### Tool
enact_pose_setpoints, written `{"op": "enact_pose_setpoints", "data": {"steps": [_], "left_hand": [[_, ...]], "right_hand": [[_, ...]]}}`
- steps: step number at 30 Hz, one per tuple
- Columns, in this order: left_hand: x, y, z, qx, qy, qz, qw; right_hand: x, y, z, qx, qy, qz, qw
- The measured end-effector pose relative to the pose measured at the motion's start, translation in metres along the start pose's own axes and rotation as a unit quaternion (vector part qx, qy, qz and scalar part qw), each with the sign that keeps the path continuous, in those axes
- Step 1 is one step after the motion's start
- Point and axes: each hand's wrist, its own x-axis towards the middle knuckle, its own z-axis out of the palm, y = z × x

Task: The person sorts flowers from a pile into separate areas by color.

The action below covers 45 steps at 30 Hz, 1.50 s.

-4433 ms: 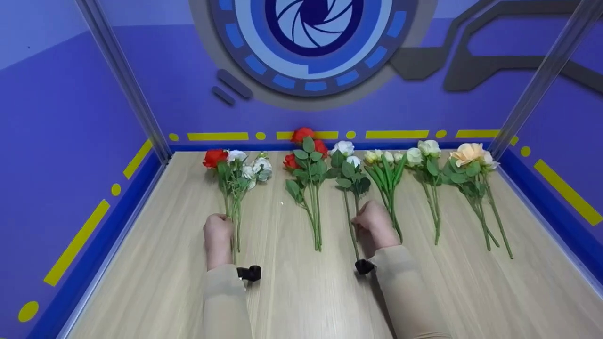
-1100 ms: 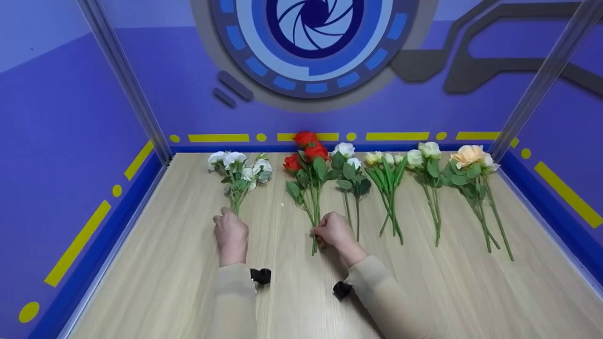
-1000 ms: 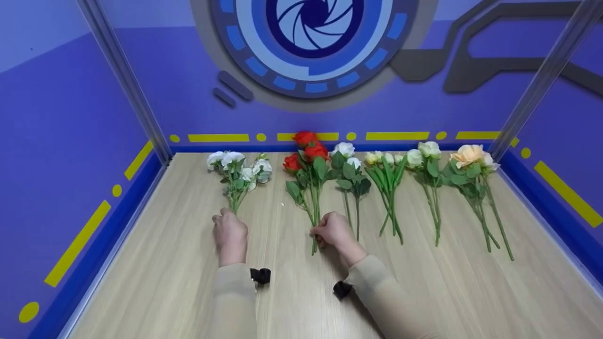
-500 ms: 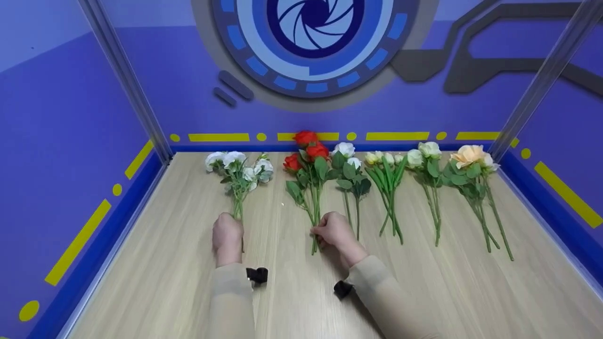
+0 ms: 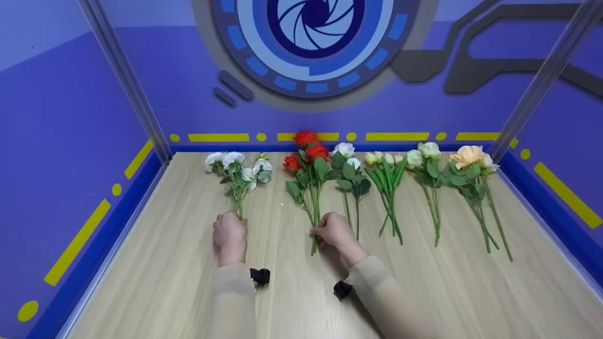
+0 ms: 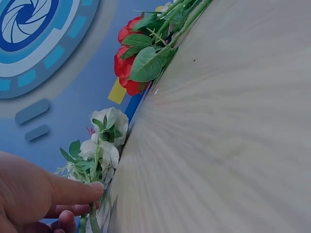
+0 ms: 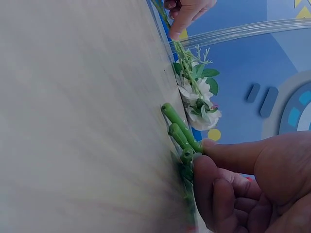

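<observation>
In the head view my left hand (image 5: pixel 230 235) grips the green stems of a bunch of white flowers (image 5: pixel 233 161) lying at the left of the table. The left wrist view shows the thumb and fingers pinching those stems (image 6: pixel 94 216) below the blooms. My right hand (image 5: pixel 336 231) pinches the lower stems of the red roses (image 5: pixel 316 151), a leafy bunch in the middle whose top bloom overlaps the back wall. Close up in the right wrist view, the cut stem ends (image 7: pixel 176 131) stick out past thumb and forefinger, near the tabletop.
Right of the red roses lie white roses (image 5: pixel 345 150), pale yellow-white tulips (image 5: pixel 387 157), cream-green flowers (image 5: pixel 429 150) and a peach bloom bunch (image 5: pixel 468 156), in a row along the table's (image 5: pixel 292 301) back edge. Blue-purple panels (image 5: pixel 155 70) enclose three sides.
The red rose earlier in the left bunch is gone from there, and the middle bunch has another full red bloom. My right hand moved left from the white roses; my left hand shifted slightly on its stems.
</observation>
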Motion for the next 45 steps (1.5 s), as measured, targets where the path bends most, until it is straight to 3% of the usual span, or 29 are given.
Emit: {"op": "enact_pose_setpoints", "data": {"steps": [5, 9, 11, 13, 17, 20, 22, 29, 35, 39, 43, 45], "left_hand": [[-0.001, 0.001, -0.006, -0.038, -0.008, -0.001, 0.9992], [0.000, 0.001, -0.013, -0.126, -0.041, -0.020, 0.9910], [0.002, 0.000, -0.016, -0.195, -0.075, -0.035, 0.9773], [0.005, -0.001, -0.018, -0.261, -0.108, -0.050, 0.9579], [0.009, -0.003, -0.020, -0.356, -0.144, -0.069, 0.9210], [0.011, -0.003, -0.021, -0.396, -0.141, -0.074, 0.9044], [0.011, -0.002, -0.021, -0.413, -0.134, -0.075, 0.8976], [0.009, 0.007, -0.025, -0.419, -0.114, -0.075, 0.8975], [0.003, 0.022, -0.028, -0.444, -0.109, -0.051, 0.8880], [-0.005, 0.038, -0.027, -0.458, -0.111, -0.027, 0.8815], [-0.017, 0.054, -0.022, -0.460, -0.118, 0.001, 0.8803], [-0.023, 0.062, -0.019, -0.465, -0.129, 0.017, 0.8755]], "right_hand": [[-0.001, 0.001, 0.001, -0.004, -0.001, -0.007, 1.0000], [-0.002, 0.001, 0.001, 0.006, -0.004, -0.003, 1.0000], [-0.002, 0.001, 0.001, 0.008, -0.003, -0.002, 1.0000], [-0.002, 0.000, 0.000, 0.007, -0.003, -0.003, 1.0000], [-0.002, 0.000, 0.000, 0.000, -0.001, -0.008, 1.0000], [-0.003, 0.000, 0.000, -0.004, -0.001, -0.010, 0.9999], [-0.003, -0.001, 0.000, -0.004, -0.002, -0.009, 0.9999], [-0.002, -0.003, -0.004, -0.029, 0.014, -0.022, 0.9992], [-0.004, -0.010, -0.008, -0.046, 0.043, -0.049, 0.9968], [-0.007, -0.017, -0.007, -0.020, 0.031, -0.055, 0.9978], [-0.012, -0.024, -0.004, 0.020, 0.009, -0.081, 0.9965], [-0.014, -0.028, -0.002, 0.039, -0.006, -0.098, 0.9944]]}}
